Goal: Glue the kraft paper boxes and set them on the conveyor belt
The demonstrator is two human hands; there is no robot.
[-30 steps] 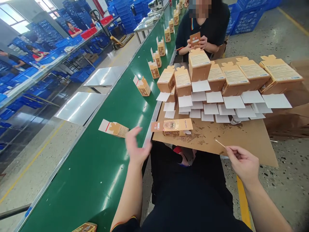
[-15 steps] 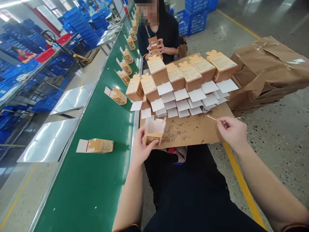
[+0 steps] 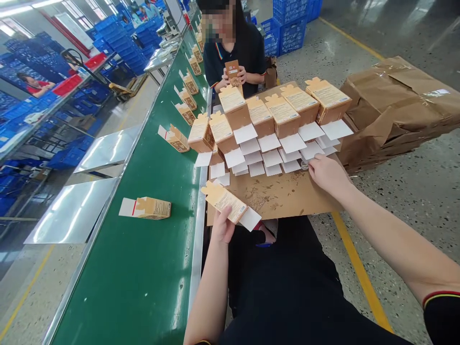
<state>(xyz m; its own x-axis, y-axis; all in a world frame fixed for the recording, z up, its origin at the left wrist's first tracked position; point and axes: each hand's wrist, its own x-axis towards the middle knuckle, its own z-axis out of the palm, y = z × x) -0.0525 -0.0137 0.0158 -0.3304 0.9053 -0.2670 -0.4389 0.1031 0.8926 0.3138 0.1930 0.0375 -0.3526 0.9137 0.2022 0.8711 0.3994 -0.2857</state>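
My left hand point(image 3: 223, 227) grips a tan printed carton point(image 3: 227, 205) at the near edge of the brown cardboard sheet point(image 3: 283, 196), its white flap hanging open toward me. My right hand point(image 3: 327, 173) reaches forward with curled fingers to a small clear thing point(image 3: 304, 166) by the white flaps; whether it still holds the thin stick is hidden. Rows of upright tan cartons point(image 3: 266, 115) with white flaps point(image 3: 273, 148) folded out stand on the sheet. Another carton point(image 3: 147, 208) lies flat on the green conveyor belt point(image 3: 143, 268).
A person in a dark shirt point(image 3: 233, 52) sits across the sheet holding a small carton point(image 3: 233, 71). More cartons point(image 3: 187, 98) stand along the belt. Brown wrapped bundles point(image 3: 398, 108) lie at right. Metal side shelves point(image 3: 82, 206) and blue crates point(image 3: 287, 24) flank the line.
My left hand turned the carton over and pulled it nearer, label side up. My right hand moved forward and left to the white flaps; the stick no longer shows.
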